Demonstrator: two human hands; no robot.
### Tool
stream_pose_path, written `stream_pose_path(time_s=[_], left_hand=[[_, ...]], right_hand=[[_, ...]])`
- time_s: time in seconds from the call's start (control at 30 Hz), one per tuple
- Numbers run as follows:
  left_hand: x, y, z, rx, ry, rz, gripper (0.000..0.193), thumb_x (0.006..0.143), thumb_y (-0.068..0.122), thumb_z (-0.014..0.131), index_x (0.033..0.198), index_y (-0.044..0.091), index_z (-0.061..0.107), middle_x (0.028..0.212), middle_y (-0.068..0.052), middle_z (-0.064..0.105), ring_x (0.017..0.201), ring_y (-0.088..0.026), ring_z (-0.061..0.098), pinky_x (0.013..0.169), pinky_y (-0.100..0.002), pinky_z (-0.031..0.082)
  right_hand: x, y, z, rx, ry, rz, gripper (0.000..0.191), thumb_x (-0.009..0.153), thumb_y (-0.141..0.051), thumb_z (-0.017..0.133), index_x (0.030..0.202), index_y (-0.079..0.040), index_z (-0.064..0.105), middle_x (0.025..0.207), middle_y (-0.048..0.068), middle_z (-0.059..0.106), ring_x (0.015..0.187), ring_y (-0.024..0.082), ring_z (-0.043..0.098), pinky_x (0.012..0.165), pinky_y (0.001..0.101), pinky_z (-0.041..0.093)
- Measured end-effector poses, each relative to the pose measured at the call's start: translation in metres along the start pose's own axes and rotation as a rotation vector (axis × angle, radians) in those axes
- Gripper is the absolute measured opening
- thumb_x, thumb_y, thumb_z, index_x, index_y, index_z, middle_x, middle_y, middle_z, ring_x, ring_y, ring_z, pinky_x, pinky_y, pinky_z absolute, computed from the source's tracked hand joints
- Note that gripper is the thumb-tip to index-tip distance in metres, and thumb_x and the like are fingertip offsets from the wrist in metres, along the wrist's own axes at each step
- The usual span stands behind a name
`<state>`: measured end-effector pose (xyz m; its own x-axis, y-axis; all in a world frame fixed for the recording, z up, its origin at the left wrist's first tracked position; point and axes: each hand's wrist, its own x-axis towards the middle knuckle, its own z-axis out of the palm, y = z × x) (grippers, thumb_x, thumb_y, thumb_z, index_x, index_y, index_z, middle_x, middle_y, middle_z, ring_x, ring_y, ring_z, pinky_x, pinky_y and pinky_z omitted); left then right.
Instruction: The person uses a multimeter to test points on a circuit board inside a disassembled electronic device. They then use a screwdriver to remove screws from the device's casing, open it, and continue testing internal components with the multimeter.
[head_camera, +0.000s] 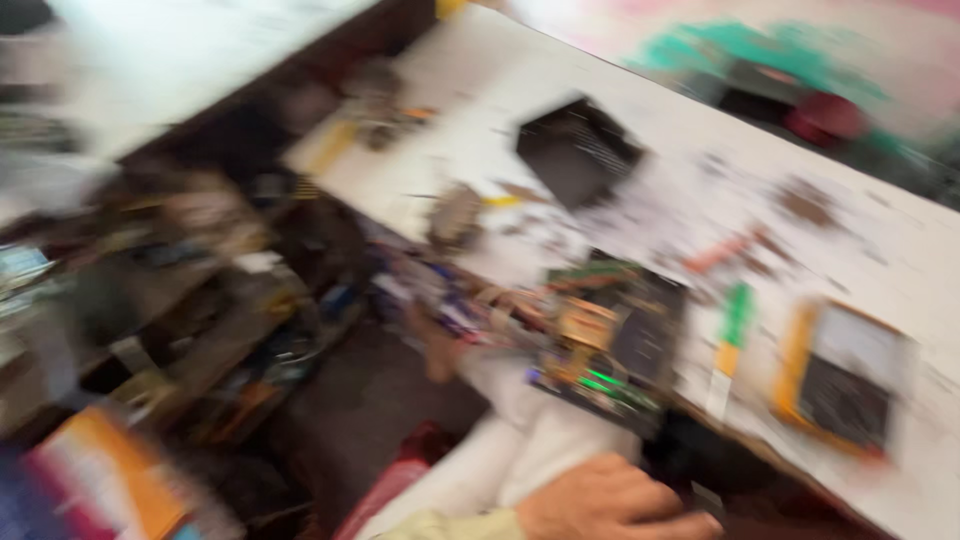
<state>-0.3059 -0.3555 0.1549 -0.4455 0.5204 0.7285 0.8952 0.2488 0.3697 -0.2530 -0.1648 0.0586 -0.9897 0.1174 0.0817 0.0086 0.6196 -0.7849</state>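
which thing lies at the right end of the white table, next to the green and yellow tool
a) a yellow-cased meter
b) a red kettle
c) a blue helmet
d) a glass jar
a: a yellow-cased meter with a dark face lies flat on the white table, just right of the green and yellow tool.

White worktable (640, 110), surface scuffed and stained, runs diagonally across the view; picture heavily blurred. On it: a dark square slab (577, 150) near the middle, a circuit board (612, 340) at the near edge, a green-and-orange tool (732, 335) just beside the board, and a yellow-cased meter (842, 377) further right. Small debris near the far left corner, indistinct.
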Motion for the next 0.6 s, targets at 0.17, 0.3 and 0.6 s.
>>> stream_pose_path(time_s=[0.17,0.3,0.6], left_hand=[[-0.016,0.002,0.004,-0.128,0.127,-0.075,0.039,0.085,0.006,0.075,0.123,0.001,0.069,0.082,-0.008,0.066,0.068,-0.027,0.062,0.058,-0.042,0.046],[-0.029,-0.002,0.004,-0.155,0.290,-0.486,0.028,0.084,-0.002,0.074,0.111,0.003,0.068,0.087,-0.011,0.070,0.074,-0.022,0.068,0.066,-0.031,0.053],[-0.047,-0.026,0.005,-0.584,0.492,-0.950,0.020,0.095,0.004,0.065,0.112,-0.004,0.058,0.072,-0.006,0.070,0.057,-0.007,0.056,0.055,-0.021,0.045]], right_hand=[[-0.024,-0.086,-0.064,0.014,0.299,-0.464,0.045,0.064,-0.007,0.093,0.102,-0.008,0.070,0.094,0.011,0.075,0.086,0.024,0.076,0.077,0.0306,0.060],[0.017,-0.110,-0.108,-0.150,0.591,-0.367,0.018,0.081,-0.002,0.081,0.095,-0.005,0.069,0.092,0.010,0.071,0.083,0.023,0.071,0.078,0.0312,0.058],[0.137,-0.080,-0.146,-0.327,0.636,-0.264,0.017,0.086,-0.008,0.081,0.102,-0.003,0.076,0.105,0.011,0.067,0.096,0.027,0.068,0.083,0.0360,0.054]])
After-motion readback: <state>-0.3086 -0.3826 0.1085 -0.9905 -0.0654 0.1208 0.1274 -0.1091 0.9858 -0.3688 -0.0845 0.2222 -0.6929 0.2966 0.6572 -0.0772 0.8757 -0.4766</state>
